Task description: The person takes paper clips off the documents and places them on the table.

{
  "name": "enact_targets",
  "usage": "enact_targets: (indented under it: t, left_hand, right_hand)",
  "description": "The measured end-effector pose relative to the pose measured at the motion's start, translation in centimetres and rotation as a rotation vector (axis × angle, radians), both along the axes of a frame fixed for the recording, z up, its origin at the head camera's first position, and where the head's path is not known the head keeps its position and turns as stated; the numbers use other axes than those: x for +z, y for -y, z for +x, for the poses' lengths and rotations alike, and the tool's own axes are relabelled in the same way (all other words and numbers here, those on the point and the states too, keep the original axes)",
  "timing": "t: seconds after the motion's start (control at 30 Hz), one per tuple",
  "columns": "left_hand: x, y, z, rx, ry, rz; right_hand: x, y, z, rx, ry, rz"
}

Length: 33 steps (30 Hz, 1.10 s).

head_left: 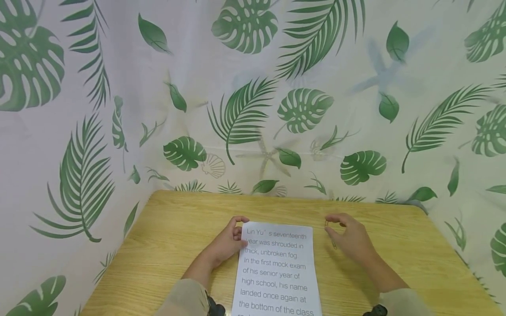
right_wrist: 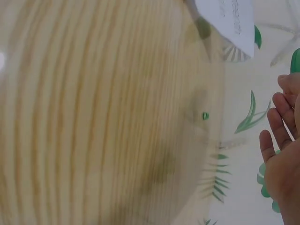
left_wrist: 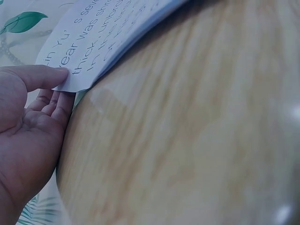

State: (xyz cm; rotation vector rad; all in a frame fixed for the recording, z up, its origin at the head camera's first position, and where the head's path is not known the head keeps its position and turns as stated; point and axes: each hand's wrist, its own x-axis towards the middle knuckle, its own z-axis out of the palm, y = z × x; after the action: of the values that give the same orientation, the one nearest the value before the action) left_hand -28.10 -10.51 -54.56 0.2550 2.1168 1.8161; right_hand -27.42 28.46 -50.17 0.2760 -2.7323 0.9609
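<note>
Printed paper point(head_left: 276, 267), with more than one sheet edge showing in the left wrist view, extends from the head view's bottom edge toward the table's middle. At its upper left corner my left hand point(head_left: 227, 243) grips it, thumb point(left_wrist: 54, 75) on the print and fingers behind. To the right of the paper and apart from it, my right hand point(head_left: 349, 237) pinches a small thin paper clip point(head_left: 326, 224) between thumb and index finger. A similar thin looped shape point(head_left: 334, 245) shows below the thumb; I cannot tell whether it is another clip or a reflection. The right wrist view does not show the clip.
The glossy wooden table point(head_left: 189, 219) reaches back to a white curtain point(head_left: 189, 123) with green leaf prints. This curtain also hangs along the left side. A small green mark point(right_wrist: 205, 116) shows near the table's edge in the right wrist view.
</note>
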Motion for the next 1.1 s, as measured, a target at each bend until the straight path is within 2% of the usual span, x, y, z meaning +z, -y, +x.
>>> enact_targets:
  t: [0.3, 0.53, 0.67, 0.9, 1.1]
  left_hand:
    - [0.2, 0.0, 0.2, 0.008, 0.004, 0.014]
    - [0.3, 0.0, 0.2, 0.009, 0.002, 0.018]
    - [0.2, 0.1, 0.1, 0.007, 0.008, 0.026]
    - [-0.2, 0.1, -0.1, 0.01, 0.009, 0.013]
    - [-0.3, 0.1, -0.3, 0.016, 0.009, 0.016]
  right_hand:
    - [-0.5, -2.4, 0.5, 0.002, 0.035, 0.044]
    - [-1.1, -3.1, 0.9, 0.003, 0.085, 0.176]
    - [-1.5, -3.6, 0.9, 0.023, 0.116, 0.23]
    - [-2.3, -4.4, 0.5, 0.07, 0.099, 0.277]
    - [-2.5, -4.7, 0.3, 0.093, 0.122, 0.311]
